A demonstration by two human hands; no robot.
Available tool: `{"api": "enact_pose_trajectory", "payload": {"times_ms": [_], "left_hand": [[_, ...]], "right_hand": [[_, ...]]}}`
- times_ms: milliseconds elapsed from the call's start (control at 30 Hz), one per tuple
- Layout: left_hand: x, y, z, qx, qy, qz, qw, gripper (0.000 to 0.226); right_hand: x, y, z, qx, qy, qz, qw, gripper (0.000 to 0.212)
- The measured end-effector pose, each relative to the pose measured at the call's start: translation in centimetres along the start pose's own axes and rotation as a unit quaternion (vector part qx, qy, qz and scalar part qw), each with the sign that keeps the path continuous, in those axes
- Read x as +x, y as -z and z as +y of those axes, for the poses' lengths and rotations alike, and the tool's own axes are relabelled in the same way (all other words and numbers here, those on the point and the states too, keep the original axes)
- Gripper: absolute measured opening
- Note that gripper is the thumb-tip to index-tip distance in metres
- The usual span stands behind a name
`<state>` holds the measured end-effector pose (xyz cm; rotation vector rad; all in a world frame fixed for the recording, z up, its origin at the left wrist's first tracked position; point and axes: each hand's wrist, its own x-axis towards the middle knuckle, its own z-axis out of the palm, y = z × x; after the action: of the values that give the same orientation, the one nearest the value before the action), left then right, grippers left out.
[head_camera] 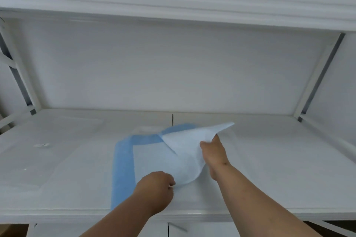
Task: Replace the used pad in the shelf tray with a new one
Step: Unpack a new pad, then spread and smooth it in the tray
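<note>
Evidently pad (150, 161) is pinched by left hand (157, 188) nr tray (269, 159) front edge and gripped by right hand (213, 150) at its raised far-right corner, prob. for peeling or spreading.

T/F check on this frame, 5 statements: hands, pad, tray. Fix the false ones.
1. The right hand holds the lifted right side of the pad. True.
2. The left hand is off the pad, resting open on the tray. False: it pinches the pad's near edge.
3. The pad lies flat all over. False: its right part is raised and folded over.
4. The pad has a darker blue border on its left and far sides. True.
5. The pad is out of the tray. False: its left part lies on the tray.
</note>
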<state>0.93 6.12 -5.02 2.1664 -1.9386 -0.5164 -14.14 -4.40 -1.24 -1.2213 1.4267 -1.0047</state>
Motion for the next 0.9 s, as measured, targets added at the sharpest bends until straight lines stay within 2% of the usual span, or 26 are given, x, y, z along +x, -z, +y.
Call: {"api": "enact_pose_trajectory", "payload": {"times_ms": [133, 233, 367, 500, 567, 633, 700, 767, 833, 900], "left_hand": [[0.6, 0.0, 5.2, -0.099, 0.031, -0.071, 0.992, 0.049], [0.6, 0.1, 7.8, -0.248, 0.068, -0.159, 0.953, 0.056], [0.2, 0.3, 9.5, -0.356, 0.086, -0.227, 0.902, 0.048], [0.6, -0.1, 9.4, -0.435, 0.106, -0.246, 0.860, 0.063], [0.8, 0.0, 8.9, -0.472, 0.122, -0.223, 0.844, 0.061], [1.2, 0.1, 8.0, -0.468, 0.130, -0.148, 0.861, 0.051], [1.9, 0.1, 6.3, -0.399, 0.139, -0.016, 0.906, 0.042], [2.6, 0.0, 4.0, -0.297, 0.162, 0.097, 0.936, 0.039], [2.8, -0.1, 1.4, -0.178, 0.208, 0.159, 0.949, 0.045], [2.6, 0.0, -0.7, -0.100, 0.264, 0.181, 0.942, 0.052]], "right_hand": [[1.3, 2.5, 0.8, 0.020, -0.083, 0.024, 0.996, 0.068], [1.9, 3.3, 1.2, -0.007, -0.110, 0.002, 0.994, 0.076], [2.0, 3.6, 1.1, -0.107, -0.054, -0.065, 0.991, 0.073], [2.6, 3.0, 0.7, -0.173, 0.047, -0.120, 0.976, 0.068], [3.0, 2.5, 0.5, -0.187, 0.087, -0.132, 0.970, 0.067], [3.6, 2.2, 0.3, -0.193, 0.111, -0.130, 0.966, 0.066], [4.3, 2.0, 0.4, -0.203, 0.113, -0.102, 0.967, 0.067], [5.0, 2.2, 0.7, -0.215, 0.097, -0.056, 0.970, 0.070], [5.4, 2.1, 1.0, -0.221, 0.079, -0.027, 0.972, 0.073], [5.6, 1.8, 1.3, -0.238, 0.070, -0.020, 0.969, 0.079]]}}
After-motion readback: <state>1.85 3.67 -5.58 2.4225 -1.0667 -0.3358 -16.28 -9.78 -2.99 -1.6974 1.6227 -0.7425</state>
